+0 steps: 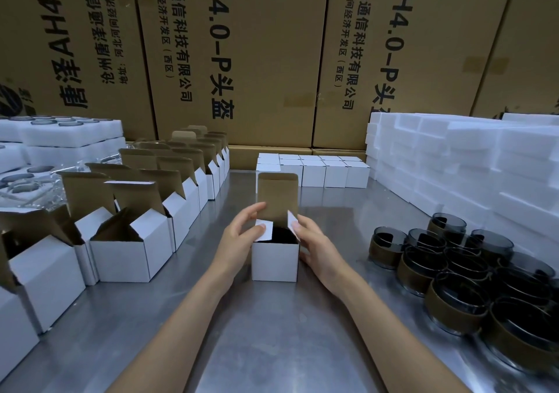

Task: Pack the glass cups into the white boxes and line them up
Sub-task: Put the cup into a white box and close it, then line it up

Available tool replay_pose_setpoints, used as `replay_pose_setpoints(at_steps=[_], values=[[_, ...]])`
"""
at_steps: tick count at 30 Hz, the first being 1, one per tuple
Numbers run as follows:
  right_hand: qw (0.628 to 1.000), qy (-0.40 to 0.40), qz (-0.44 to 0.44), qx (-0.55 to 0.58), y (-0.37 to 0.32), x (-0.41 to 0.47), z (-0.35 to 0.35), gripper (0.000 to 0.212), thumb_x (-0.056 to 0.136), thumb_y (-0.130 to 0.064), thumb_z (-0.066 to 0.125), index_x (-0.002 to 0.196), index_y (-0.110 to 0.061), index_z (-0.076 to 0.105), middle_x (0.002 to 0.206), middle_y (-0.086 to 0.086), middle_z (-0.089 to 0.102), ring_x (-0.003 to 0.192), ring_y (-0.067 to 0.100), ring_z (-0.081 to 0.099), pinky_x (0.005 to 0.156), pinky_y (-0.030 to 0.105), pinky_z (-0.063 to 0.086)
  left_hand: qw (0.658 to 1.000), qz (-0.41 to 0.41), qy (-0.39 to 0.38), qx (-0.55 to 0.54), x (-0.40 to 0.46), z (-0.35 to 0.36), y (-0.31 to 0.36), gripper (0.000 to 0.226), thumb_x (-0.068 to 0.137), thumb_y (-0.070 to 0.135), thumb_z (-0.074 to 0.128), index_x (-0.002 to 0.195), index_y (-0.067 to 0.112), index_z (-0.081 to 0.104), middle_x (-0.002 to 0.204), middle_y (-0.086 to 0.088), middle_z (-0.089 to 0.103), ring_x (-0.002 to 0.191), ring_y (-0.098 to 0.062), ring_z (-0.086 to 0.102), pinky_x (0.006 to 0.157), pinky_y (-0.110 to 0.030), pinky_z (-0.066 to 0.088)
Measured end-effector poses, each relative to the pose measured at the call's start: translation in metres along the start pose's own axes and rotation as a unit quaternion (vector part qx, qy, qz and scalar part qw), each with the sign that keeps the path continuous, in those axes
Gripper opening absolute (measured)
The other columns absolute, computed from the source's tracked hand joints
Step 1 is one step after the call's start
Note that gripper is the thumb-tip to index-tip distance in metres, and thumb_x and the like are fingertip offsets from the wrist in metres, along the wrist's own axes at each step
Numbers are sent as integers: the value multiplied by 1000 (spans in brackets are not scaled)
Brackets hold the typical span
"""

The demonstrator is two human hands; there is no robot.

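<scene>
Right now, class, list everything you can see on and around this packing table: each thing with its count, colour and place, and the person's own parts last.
open box: one, white, table centre, lid flap up, dark inside.
closed boxes: about ten, white, in rows at the back centre.
empty open boxes: a dozen or more, white with brown insides, lined up along the left.
glass cups: about a dozen, smoky dark with brown sleeves, clustered at the right.
foam blocks: many, white, stacked at the back right.
foam trays: several, white, far left.
cartons: several, brown, printed, behind the table.
table: one, grey metal.
left hand: fingers on the left side flap.
right hand: fingers on the right side flap.
</scene>
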State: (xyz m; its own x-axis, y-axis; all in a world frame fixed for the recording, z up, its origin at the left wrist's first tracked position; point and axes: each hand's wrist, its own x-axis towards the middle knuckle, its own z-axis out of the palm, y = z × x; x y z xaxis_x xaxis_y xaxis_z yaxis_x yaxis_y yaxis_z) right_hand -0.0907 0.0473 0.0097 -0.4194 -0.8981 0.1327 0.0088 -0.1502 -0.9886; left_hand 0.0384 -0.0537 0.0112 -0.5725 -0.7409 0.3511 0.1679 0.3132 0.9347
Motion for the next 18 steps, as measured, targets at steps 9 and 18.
replay_pose_setpoints(at_steps=[9,18], values=[[999,29,-19,-19,-5,0,4,27,91,-13,51,79,-35,60,97,-9,70,84,10,56,70,28,35,996,-34,25,-79,0,3,3,35,90,2,54,100,34,63,104,3,65,90,-13,62,67,-19,46],[998,35,-24,38,1,0,1,21,90,-19,45,85,-24,64,94,-7,69,86,5,60,70,21,42,989,-86,-62,-105,-8,-1,5,31,75,40,57,95,20,70,110,-4,65,96,-14,61,80,-27,45]])
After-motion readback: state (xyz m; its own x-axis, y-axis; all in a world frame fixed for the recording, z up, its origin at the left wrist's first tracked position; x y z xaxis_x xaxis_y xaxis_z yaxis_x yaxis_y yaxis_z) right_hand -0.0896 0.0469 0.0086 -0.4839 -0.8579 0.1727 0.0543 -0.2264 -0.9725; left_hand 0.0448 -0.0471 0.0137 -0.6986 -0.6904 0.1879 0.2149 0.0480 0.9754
